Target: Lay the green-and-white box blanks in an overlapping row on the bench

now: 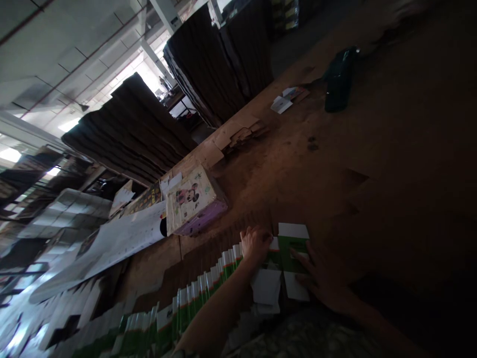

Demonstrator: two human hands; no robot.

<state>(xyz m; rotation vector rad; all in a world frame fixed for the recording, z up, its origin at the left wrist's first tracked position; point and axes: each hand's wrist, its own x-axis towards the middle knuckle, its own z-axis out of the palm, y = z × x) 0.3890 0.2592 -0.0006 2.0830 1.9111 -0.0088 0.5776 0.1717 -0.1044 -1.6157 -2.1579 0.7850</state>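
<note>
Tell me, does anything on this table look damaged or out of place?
Yes: the brown card-like material along the far edge of the table, near the cartoon-printed box, looks torn, its edges ragged and uneven.

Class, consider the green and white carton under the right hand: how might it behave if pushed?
The green and white carton probably feels light, since it looks like thin card. Its white end flaps may bend easily, as they stick out past the green panel. With flat-looking faces, it would likely slide across the table rather than roll.
</note>
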